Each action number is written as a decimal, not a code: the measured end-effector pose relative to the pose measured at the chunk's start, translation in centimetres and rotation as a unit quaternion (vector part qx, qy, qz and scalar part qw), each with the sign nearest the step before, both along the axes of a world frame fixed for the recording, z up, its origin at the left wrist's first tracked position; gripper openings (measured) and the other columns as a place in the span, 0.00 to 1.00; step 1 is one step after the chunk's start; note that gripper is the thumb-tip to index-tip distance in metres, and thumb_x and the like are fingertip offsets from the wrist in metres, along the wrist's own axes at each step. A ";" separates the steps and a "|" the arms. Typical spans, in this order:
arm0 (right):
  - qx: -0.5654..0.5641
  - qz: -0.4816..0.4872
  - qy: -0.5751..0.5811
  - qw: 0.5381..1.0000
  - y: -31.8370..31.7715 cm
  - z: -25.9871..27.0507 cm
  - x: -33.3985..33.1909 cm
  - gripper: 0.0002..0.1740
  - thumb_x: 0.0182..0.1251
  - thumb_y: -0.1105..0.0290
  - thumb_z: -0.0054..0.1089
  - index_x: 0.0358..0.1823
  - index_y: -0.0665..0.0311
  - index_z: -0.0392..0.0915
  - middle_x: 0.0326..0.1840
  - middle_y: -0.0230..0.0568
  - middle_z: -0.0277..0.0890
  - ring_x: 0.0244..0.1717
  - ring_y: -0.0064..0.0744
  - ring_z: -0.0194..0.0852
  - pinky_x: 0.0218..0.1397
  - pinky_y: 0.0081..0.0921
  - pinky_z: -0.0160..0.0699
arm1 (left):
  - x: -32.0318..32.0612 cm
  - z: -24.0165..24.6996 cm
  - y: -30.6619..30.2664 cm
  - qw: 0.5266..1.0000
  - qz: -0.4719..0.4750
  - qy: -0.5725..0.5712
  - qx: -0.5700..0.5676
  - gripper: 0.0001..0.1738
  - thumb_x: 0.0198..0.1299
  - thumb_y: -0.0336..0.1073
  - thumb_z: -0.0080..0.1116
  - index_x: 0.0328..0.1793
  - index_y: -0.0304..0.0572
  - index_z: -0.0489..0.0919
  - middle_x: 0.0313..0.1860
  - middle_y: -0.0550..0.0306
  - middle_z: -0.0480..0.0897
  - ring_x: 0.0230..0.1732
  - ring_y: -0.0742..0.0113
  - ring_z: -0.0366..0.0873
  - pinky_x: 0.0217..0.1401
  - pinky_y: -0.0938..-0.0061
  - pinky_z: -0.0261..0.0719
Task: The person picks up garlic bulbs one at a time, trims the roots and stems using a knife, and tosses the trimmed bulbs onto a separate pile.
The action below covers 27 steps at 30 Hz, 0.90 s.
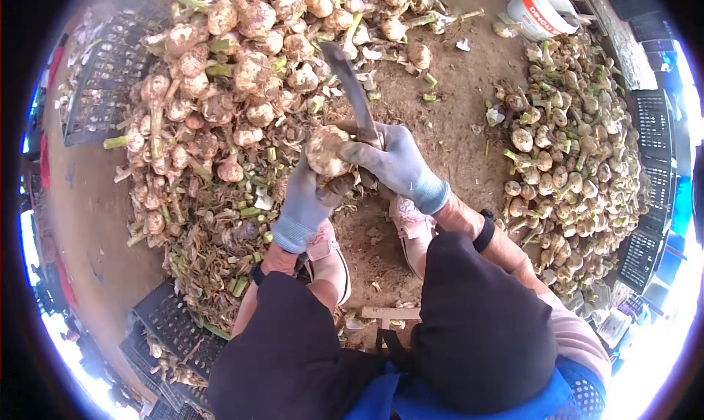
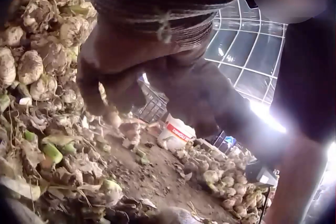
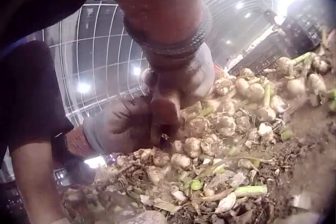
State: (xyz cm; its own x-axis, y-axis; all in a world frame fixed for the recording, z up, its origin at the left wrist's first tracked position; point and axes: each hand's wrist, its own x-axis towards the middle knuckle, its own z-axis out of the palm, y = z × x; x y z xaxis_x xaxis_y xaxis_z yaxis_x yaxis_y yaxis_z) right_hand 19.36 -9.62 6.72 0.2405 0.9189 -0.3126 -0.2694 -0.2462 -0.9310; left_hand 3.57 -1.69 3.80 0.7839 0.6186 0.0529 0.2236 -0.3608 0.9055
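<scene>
In the head view a large garlic bulb is held between both hands, above the gap between the person's shoes. The gloved left hand grips it from below and the left. A knife with a long dark blade is gripped in the gloved right hand, its tip pointing away and to the left. The right thumb presses against the bulb's side. The left wrist view shows the glove's cuff close up, and in the right wrist view both gloved hands meet, with the bulb mostly hidden.
A big heap of untrimmed garlic lies ahead and left, with cut stalks and dry leaves nearer. Another garlic pile spreads on the right. A white bucket stands behind it. Black crates flank the left side.
</scene>
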 end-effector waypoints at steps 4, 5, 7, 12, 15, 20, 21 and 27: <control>-0.034 0.047 -0.074 0.996 -0.3 0.3 -0.4 0.24 0.58 0.62 0.65 0.53 0.68 0.76 0.38 0.34 0.81 0.40 0.17 0.72 0.43 0.20 0.74 | -0.5 0.2 -0.2 0.976 0.059 -0.038 -0.204 0.29 0.50 0.24 0.62 0.60 0.34 0.67 0.47 0.53 0.80 0.47 0.68 0.79 0.50 0.77 0.77; 0.025 0.045 -0.172 0.984 -0.5 0.1 -0.4 0.25 0.57 0.61 0.66 0.53 0.67 0.76 0.40 0.41 0.81 0.37 0.23 0.77 0.40 0.21 0.75 | -0.7 -0.8 -0.4 0.968 0.094 -0.083 -0.219 0.28 0.51 0.21 0.59 0.60 0.34 0.67 0.48 0.53 0.80 0.47 0.69 0.78 0.51 0.77 0.77; 0.059 0.072 -0.400 0.912 -1.5 0.0 -0.2 0.21 0.54 0.63 0.64 0.48 0.63 0.74 0.33 0.44 0.78 0.31 0.40 0.80 0.34 0.32 0.76 | -1.7 -1.1 0.1 0.973 0.108 -0.052 -0.195 0.25 0.54 0.17 0.52 0.59 0.34 0.68 0.48 0.52 0.79 0.50 0.68 0.78 0.53 0.75 0.78; 0.026 0.187 -0.592 0.783 -1.5 0.7 -1.9 0.16 0.53 0.64 0.59 0.42 0.60 0.70 0.28 0.41 0.72 0.28 0.48 0.77 0.31 0.42 0.76 | -2.3 -2.5 -0.6 0.961 0.099 -0.167 -0.196 0.20 0.59 0.23 0.53 0.59 0.36 0.69 0.50 0.50 0.79 0.50 0.64 0.78 0.54 0.72 0.79; -0.010 0.227 -0.608 0.761 -1.1 1.1 -2.1 0.13 0.54 0.65 0.56 0.38 0.61 0.68 0.32 0.40 0.74 0.30 0.47 0.78 0.34 0.41 0.77 | -2.2 -2.1 -0.4 0.893 0.093 -0.209 -0.388 0.19 0.57 0.28 0.57 0.56 0.35 0.71 0.48 0.51 0.80 0.48 0.65 0.79 0.53 0.73 0.78; 0.003 0.234 -0.611 0.756 -1.4 -0.8 -0.7 0.13 0.52 0.66 0.56 0.38 0.61 0.68 0.32 0.40 0.75 0.33 0.45 0.79 0.36 0.40 0.77 | -2.3 -1.2 -1.3 0.986 0.078 -0.040 -0.142 0.18 0.56 0.28 0.58 0.53 0.32 0.75 0.47 0.51 0.81 0.48 0.68 0.79 0.52 0.76 0.76; -0.007 0.242 -0.606 0.758 -1.6 -1.0 -0.6 0.13 0.51 0.67 0.56 0.38 0.61 0.68 0.32 0.40 0.75 0.34 0.45 0.79 0.37 0.39 0.77 | -2.5 -1.8 -1.3 0.989 0.065 -0.038 -0.127 0.20 0.56 0.29 0.59 0.55 0.34 0.73 0.47 0.51 0.80 0.48 0.67 0.78 0.52 0.74 0.76; -0.001 0.233 -0.597 0.767 -1.4 -2.1 0.3 0.12 0.52 0.66 0.58 0.37 0.60 0.70 0.30 0.41 0.76 0.33 0.45 0.79 0.35 0.38 0.78 | -2.5 -1.0 -1.0 0.983 0.065 -0.005 -0.172 0.20 0.54 0.29 0.59 0.55 0.34 0.73 0.45 0.53 0.80 0.46 0.66 0.78 0.50 0.72 0.77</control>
